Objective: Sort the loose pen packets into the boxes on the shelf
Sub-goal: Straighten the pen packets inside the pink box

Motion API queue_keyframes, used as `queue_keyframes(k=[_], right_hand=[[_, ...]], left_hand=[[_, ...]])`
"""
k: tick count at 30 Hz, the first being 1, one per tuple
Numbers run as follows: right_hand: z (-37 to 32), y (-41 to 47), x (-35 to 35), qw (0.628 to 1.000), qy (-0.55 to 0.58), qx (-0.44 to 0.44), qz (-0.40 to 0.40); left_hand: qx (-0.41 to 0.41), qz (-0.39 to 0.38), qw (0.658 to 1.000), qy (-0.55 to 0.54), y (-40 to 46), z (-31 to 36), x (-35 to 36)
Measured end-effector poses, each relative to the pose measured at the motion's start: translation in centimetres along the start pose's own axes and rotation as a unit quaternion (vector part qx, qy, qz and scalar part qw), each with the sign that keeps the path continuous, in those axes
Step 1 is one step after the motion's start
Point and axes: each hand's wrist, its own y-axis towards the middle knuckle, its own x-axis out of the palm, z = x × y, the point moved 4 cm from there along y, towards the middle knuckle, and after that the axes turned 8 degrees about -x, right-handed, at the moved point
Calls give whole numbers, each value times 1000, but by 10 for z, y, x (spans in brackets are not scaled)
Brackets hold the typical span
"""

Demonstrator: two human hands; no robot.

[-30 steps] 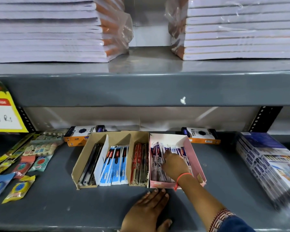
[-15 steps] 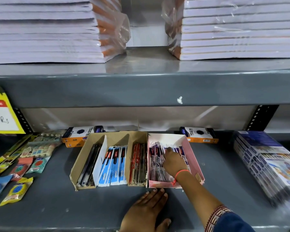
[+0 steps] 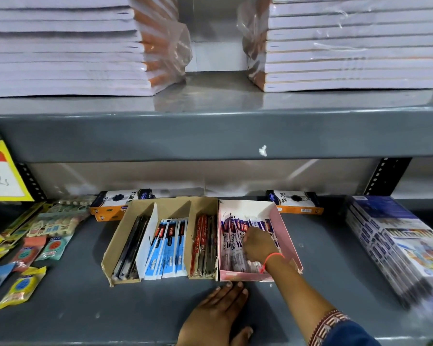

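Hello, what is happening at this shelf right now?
A person is sorting pen packets on a grey shelf. The right hand reaches into the pink box, among the purple and white packets. The left hand lies flat on the shelf, fingertips at the box's front edge. Beside it, a brown divided box holds black, blue and red packets in separate compartments.

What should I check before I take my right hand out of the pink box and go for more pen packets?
1. Purple packets inside the pink box: ok.
2. Right hand empty: cannot tell, fingers are curled among the packets.
3. Left hand steadying, flat on the shelf at the box's front edge: ok.
4. Blue packets and red packets in separate compartments: ok.
5. Loose pen packets left to sort: cannot tell.
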Motion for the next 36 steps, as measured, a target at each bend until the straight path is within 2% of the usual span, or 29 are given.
queue_keyframes(k=[6,10,16,21,28,36], right_hand=[[6,-4,-24,991,-111,6,76],[14,-12,-19,974,-216,-13,65],[14,-14,-23,977,-193,-18,85],[19,-16,-37,990,-76,6,116],[26,-11,-37,991,69,50,104],[23,-10,-20,995,26,37,88]], left_hand=[[46,41,998,-27,1,0,6],[45,46,998,-12,0,1,6],[12,19,999,-25,-1,-1,5],[15,32,999,-28,-2,-1,5],[36,78,996,-35,-2,0,5],[73,123,990,-9,0,1,7]])
